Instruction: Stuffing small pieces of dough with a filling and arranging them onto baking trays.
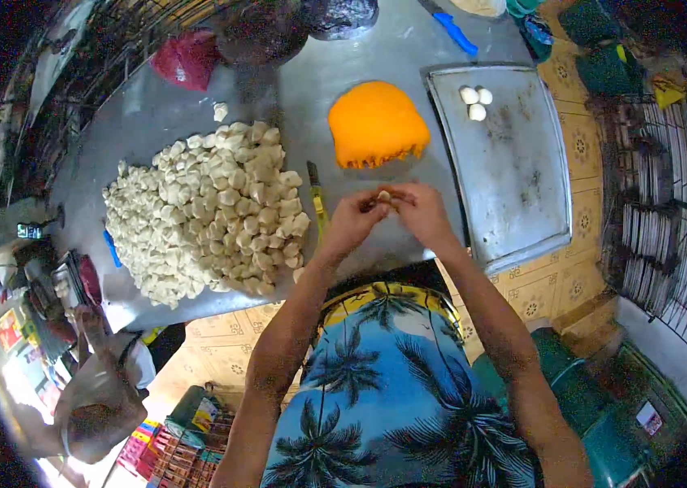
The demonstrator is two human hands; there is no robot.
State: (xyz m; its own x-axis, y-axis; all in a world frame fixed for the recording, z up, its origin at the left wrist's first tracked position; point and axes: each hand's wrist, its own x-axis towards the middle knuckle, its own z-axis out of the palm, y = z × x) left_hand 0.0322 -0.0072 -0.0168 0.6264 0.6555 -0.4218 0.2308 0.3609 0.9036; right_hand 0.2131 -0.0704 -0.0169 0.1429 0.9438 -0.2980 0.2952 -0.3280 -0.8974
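Head view. The orange mass [376, 122] on the bench [304, 89] is taken as landmark. Just on its near side, a small pale piece [384, 195] is held, largely hidden by fingers; the left hand [357, 215] and right hand [422, 211] are brought together, their fingertips clamped on the piece from either side. Left of the orange mass, a heap of pale dough pieces [205, 207] is spread; right of it, three white balls [476, 103] are carried by a metal tray [514, 220]. The step in hand is judged to be shaping or sealing. Pressure is best applied lightly and evenly, the piece being turned between pinches so that thin spots are avoided. The rim should be held clear of the orange mass's ragged near edge, lest crumbs weaken the seam.
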